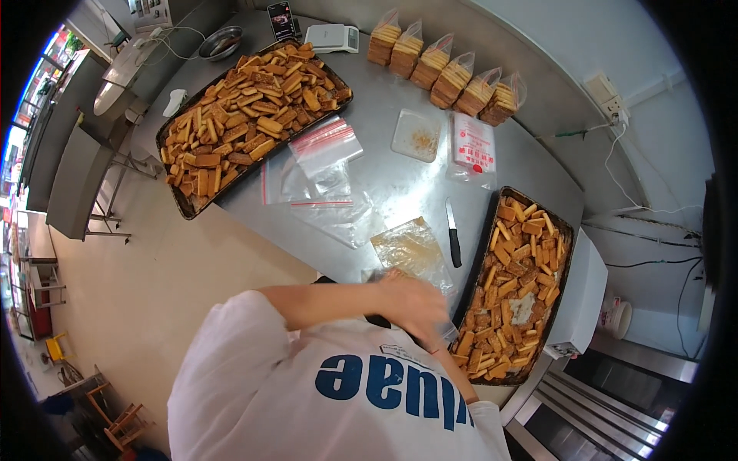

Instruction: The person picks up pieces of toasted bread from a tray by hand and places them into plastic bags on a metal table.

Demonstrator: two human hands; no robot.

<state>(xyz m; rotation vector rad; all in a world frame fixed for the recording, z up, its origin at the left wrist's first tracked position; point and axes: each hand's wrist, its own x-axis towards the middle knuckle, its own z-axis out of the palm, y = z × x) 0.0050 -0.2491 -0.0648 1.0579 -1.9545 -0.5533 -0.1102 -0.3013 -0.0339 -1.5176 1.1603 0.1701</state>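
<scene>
My left hand (412, 302), blurred, crosses in front of my shirt at the near table edge. Beneath and beside it is my right hand (426, 334), mostly hidden. Clear plastic shows around both hands; what the fingers grip cannot be made out. Just beyond them lies a crumpled clear plastic bag (409, 248) with brownish residue. A black-handled knife (454, 248) lies to its right. Baked sticks fill a dark baking tray (504, 195) at the right and a larger baking tray (187, 210) at the upper left. Empty zip bags (328, 155) lie between them.
Several filled zip bags (450, 78) stand in a row along the back wall. Nearer are a package of bags (474, 147) and a shallow plastic container (416, 135) with crumbs. A kitchen scale (332, 38), a phone (281, 22) and a metal bowl (221, 43) stand at the back left.
</scene>
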